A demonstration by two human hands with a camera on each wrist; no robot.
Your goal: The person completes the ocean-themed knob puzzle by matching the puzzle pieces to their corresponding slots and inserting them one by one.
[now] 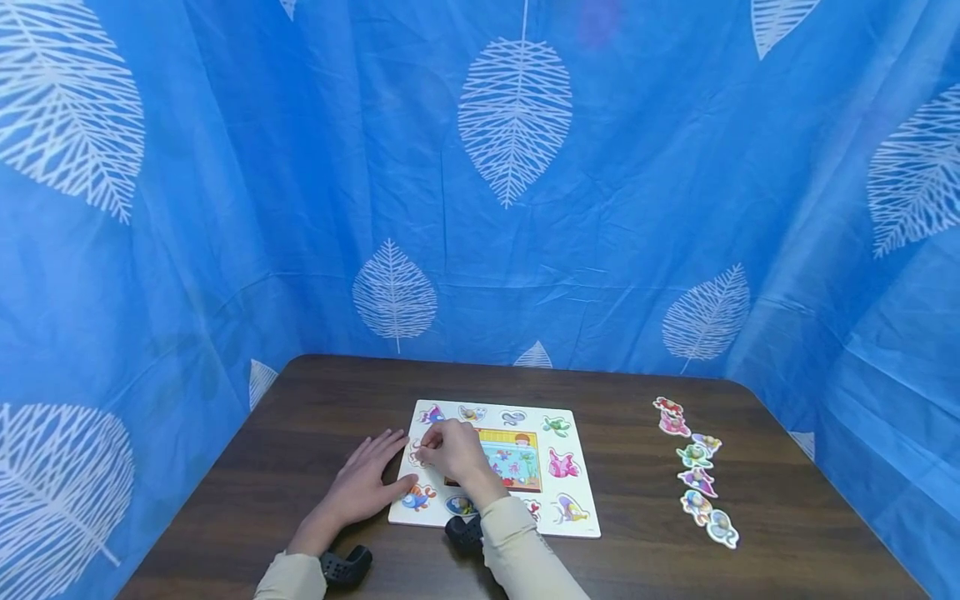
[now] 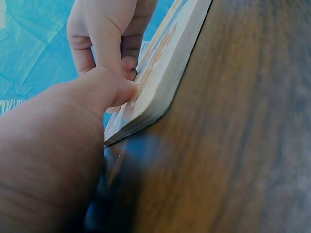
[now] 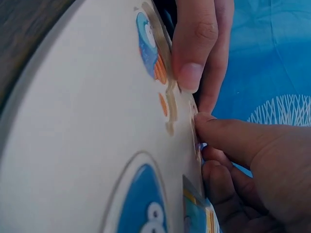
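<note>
Puzzle board [image 1: 535, 419] lies on the table [image 1: 645, 500], long axis running left to right, right under the right hand [image 1: 453, 452], whose fingers bend in together at its left side; whether they pinch a piece, I can't quite tell. Left hand [image 1: 363, 478], fingers straight, rests along that edge, thumb on top. Right sleeve [image 1: 525, 546] blocks the near side; loose pieces [image 1: 693, 456] sit well apart, rightward.

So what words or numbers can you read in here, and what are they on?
None: no word, brand, number or sign can be read.
White puzzle board: pictures; a tiny mark at its near right corner is too small to read.
Loose puzzle pieces: pictures, too small to tell if anything is written.
Blue curtain: white leaves, no readable writing.
</note>
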